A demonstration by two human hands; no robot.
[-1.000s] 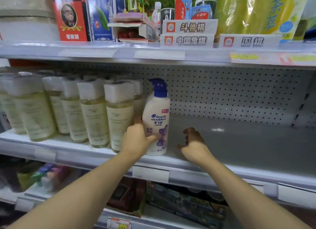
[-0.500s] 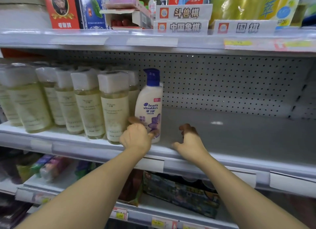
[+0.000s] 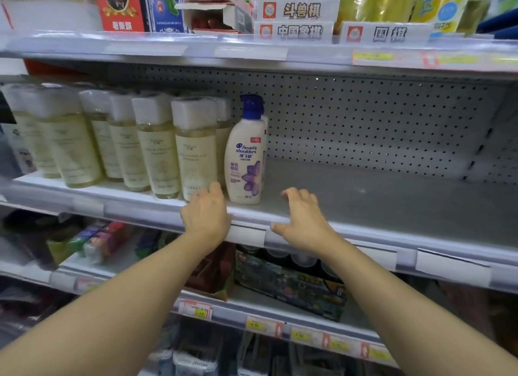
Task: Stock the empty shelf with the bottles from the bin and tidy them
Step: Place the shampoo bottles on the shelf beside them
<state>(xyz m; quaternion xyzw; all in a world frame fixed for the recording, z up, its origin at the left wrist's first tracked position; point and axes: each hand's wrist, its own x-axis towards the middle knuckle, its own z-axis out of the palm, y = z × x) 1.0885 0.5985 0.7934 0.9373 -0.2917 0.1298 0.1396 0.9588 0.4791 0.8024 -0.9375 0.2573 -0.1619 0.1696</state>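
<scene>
Stocking step: white pump bottle (image 3: 245,154) stands placed, at 12 o'clock of both hands.
Left hand (image 3: 206,214): released, empty.
Right hand (image 3: 304,218): released, empty.
Next: likely fetching another bottle.

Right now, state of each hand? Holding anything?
Left hand: open, fingers loosely curled, holding nothing, just in front of the white shampoo bottle.
Right hand: open, empty, over the shelf edge.

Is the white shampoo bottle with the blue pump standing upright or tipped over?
Upright. The shampoo bottle stands on its base on the shelf, pump on top, beside the yellowish bottles; neither hand holds it.
</scene>
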